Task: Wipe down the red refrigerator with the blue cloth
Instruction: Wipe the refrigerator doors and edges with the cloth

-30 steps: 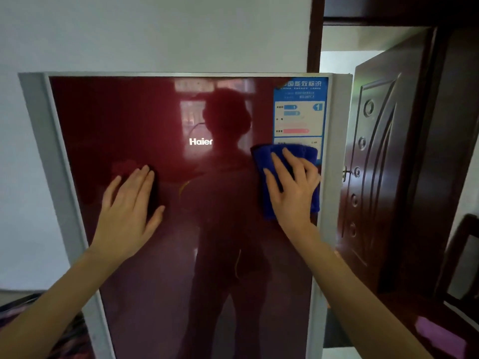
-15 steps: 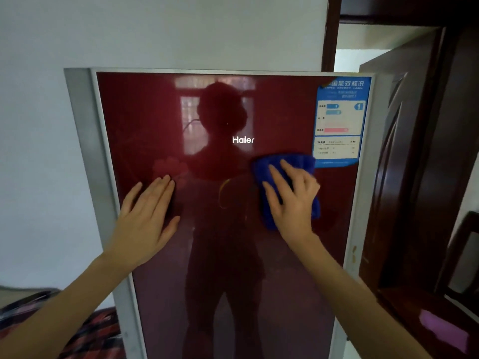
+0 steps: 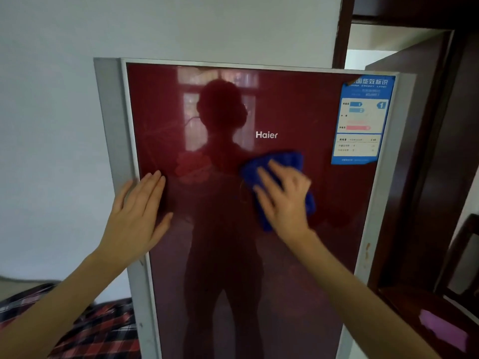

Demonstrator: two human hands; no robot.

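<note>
White wall [image 3: 51,125] at left. Left hand [image 3: 140,211] lies flat, fingers straight, bracing the red refrigerator [image 3: 337,203] door near its left trim. Blue cloth [image 3: 282,161] sits mid-door under the right hand [image 3: 285,198], which is blurred; its fingers seem spread and pressing, not clutching. Energy label [image 3: 363,117] is up-right of it. Most of the tall door lies below the cloth.

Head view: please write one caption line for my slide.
Right hand presses a blue cloth on the red Haier refrigerator door while the left hand rests flat at its left edge.
</note>
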